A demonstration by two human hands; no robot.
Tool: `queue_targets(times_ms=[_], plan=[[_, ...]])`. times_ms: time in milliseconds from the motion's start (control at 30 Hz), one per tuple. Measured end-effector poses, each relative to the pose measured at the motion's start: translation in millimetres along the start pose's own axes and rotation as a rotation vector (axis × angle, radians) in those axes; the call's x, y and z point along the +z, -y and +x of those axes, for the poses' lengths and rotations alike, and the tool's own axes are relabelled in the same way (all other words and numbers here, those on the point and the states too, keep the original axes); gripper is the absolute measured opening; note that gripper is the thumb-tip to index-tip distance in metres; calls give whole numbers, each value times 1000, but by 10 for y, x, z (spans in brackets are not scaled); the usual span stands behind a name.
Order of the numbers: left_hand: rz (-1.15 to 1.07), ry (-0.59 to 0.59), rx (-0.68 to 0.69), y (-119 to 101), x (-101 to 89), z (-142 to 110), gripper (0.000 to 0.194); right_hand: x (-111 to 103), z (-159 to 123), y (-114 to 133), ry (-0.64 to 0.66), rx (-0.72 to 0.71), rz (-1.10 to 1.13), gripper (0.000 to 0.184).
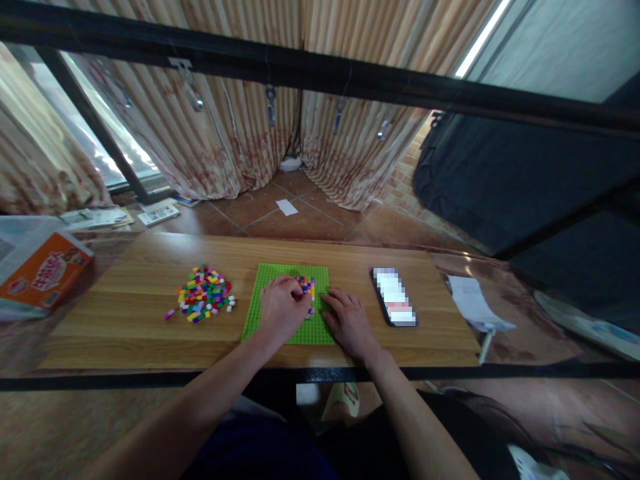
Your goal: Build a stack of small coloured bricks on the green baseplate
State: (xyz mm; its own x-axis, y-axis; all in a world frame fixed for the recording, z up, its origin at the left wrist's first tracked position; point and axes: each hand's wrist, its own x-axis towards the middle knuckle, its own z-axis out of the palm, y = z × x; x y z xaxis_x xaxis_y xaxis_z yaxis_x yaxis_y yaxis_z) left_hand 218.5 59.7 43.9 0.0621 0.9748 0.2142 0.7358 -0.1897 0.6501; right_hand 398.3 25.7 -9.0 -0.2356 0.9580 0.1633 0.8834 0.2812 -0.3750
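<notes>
A green studded baseplate (265,272) lies on the wooden table in front of me. On its right part stands a cluster of small multicoloured toy bricks (313,287), partly covered by my left hand (284,303). The fingers of that hand are curled together in a pinch right at the cluster; whatever is between them is hidden. My right hand (347,321) rests with its fingers stretched out, the tips by the plate's right edge. Left of the plate is a loose pile of mixed-colour bricks (205,293).
A phone (394,297) lies on the table (150,347) to the right. At the far left is a clear plastic box (30,230) with an orange label. A dark metal bar (320,57) with hanging wrenches crosses ahead. Papers (475,303) are beyond the table's right end.
</notes>
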Motion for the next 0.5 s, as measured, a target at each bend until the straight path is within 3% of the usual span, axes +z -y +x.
queue_targets(times_ms=[233,500], plan=[[39,5,6,-17,13,18,17,14,4,-9,-6,-5,6,35],[51,128,-5,-8,-60,87,15,14,5,-6,-9,-1,10,35]])
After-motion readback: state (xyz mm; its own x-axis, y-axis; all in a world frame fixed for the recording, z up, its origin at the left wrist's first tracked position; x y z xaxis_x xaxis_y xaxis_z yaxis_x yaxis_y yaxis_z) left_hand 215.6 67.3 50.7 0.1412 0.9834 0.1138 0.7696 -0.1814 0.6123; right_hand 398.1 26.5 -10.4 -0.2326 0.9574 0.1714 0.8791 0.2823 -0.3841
